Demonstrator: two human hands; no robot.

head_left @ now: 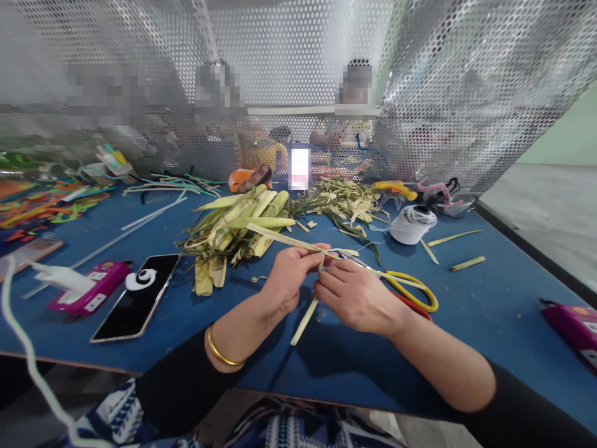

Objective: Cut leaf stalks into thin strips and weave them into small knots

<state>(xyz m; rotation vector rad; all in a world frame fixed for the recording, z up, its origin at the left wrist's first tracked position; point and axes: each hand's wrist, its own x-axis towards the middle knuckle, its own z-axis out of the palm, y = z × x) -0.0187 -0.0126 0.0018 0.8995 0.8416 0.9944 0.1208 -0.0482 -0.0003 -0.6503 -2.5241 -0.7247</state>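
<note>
Pale green leaf strips (275, 235) cross between my two hands above the blue table. My left hand (290, 274) pinches them between thumb and fingers, and one long end points up to the left. Close against it, my right hand (352, 292) has its fingers curled round the same strips near the crossing. One strip end (304, 322) hangs down toward the table between the hands. Scissors with yellow and red handles (433, 300) lie beside and partly behind my right hand. A pile of corn husks (242, 227) rests beyond my left hand.
Husk scraps (345, 199) and a white thread spool (413, 225) lie behind the hands. At the left are a black phone (135, 305) and a magenta power strip (93, 289); another power strip (571, 326) sits at the right edge. A perforated screen (298, 56) stands behind.
</note>
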